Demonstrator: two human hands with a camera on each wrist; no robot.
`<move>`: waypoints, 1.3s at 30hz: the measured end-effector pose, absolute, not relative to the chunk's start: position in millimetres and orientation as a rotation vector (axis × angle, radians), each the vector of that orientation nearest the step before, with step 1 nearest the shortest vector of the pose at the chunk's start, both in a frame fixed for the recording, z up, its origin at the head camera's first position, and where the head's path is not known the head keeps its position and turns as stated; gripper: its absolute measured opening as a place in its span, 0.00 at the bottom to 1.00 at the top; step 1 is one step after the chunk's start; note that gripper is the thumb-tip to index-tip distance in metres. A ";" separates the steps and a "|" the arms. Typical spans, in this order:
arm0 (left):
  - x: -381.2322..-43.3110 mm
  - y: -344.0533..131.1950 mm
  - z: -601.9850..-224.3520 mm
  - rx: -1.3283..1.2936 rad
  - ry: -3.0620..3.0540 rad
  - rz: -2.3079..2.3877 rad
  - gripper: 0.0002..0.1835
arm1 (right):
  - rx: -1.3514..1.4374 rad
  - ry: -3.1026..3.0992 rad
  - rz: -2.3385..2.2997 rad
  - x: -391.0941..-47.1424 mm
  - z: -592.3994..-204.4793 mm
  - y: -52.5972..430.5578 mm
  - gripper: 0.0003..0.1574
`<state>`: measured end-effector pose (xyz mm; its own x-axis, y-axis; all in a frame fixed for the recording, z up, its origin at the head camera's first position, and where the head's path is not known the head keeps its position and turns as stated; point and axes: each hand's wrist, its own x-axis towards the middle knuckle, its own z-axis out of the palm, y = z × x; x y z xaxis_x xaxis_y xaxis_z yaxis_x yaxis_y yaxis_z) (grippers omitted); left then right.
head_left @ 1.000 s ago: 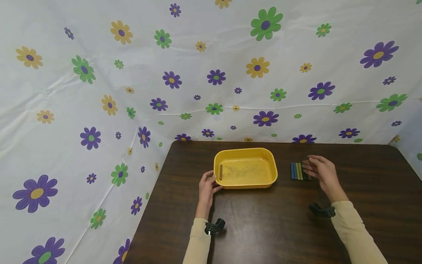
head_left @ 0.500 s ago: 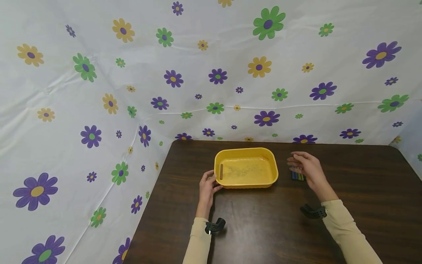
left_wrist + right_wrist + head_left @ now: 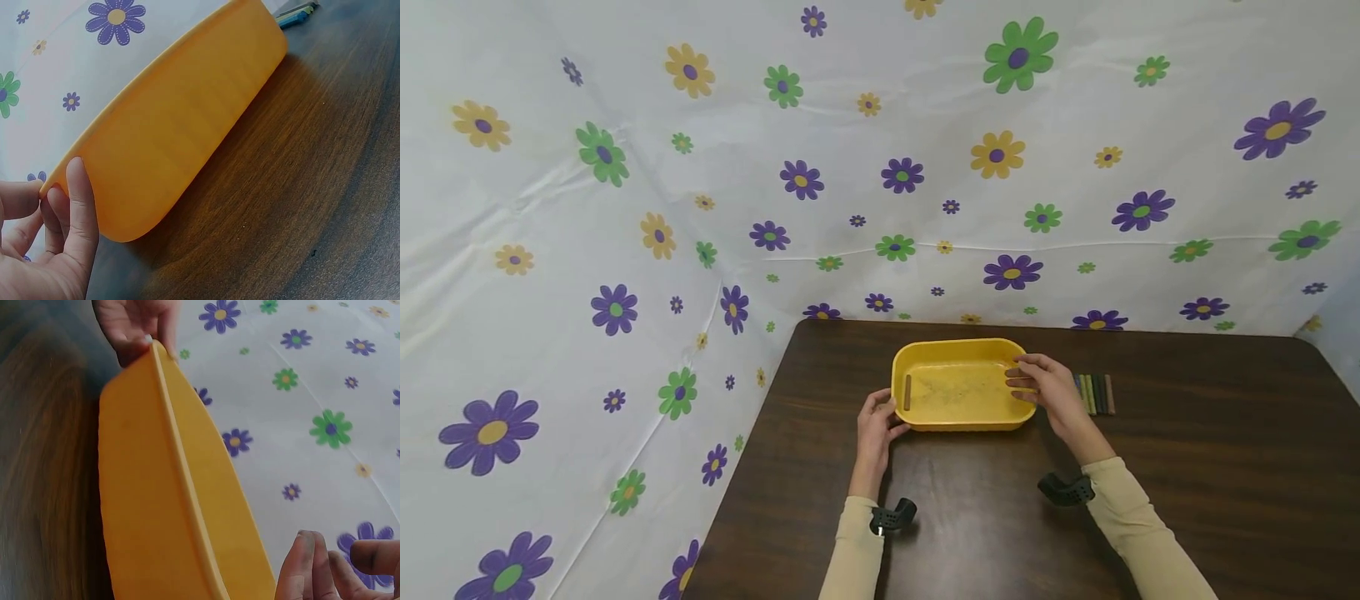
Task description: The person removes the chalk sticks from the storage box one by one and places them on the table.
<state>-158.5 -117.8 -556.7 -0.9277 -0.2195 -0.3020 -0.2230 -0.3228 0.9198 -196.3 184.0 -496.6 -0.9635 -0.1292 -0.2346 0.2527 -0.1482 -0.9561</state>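
Note:
My left hand [image 3: 876, 427] grips the rim of a yellow plastic tray [image 3: 958, 425] at its near-left corner. In the left wrist view, the fingers and thumb of that hand [image 3: 59, 231] pinch the tray edge. A single brown stick [image 3: 907, 392] lies inside the tray by its left wall. Over the tray's right end is my right hand [image 3: 1054, 396], its fingers extended. Thumb and fingers of the right hand [image 3: 331, 572] stand apart in the right wrist view, with nothing visible between them. Just right of it lies a row of coloured sticks [image 3: 1101, 394], partly hidden by the hand.
The dark wooden table [image 3: 970, 508] carries the tray and the sticks. A white flower-patterned sheet [image 3: 940, 108] hangs behind the table and along its left side. Each wrist wears a black camera mount, such as the right one [image 3: 1066, 490].
My right hand has moved left from above the row of sticks to the tray's right end, uncovering the right-hand sticks. The left hand has kept its hold on the tray.

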 end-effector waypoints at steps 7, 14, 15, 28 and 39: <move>-158.7 -116.8 -560.0 -0.591 1.844 2.477 0.20 | 0.139 1.873 -2.164 -200.6 -505.4 157.4 0.26; -157.6 -117.3 -558.3 -0.585 1.845 2.473 0.20 | 0.155 1.840 -2.160 -205.1 -513.5 136.2 0.27; -157.6 -117.2 -558.2 -0.587 1.844 2.472 0.20 | 0.154 1.842 -2.156 -205.3 -514.4 133.4 0.27; -160.9 -121.2 -560.8 -0.588 1.837 2.458 0.18 | 0.166 1.837 -2.109 -217.4 -519.6 98.9 0.28; -162.1 -123.7 -558.5 -0.581 1.833 2.449 0.19 | 0.176 1.839 -2.042 -225.7 -525.1 69.8 0.27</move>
<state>-162.1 -123.7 -558.5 -0.9301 -0.1975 -0.3097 -0.2415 -0.3065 0.9207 -225.7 69.8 -525.1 -0.9178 -0.1981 -0.3441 0.3629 -0.0668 -0.9294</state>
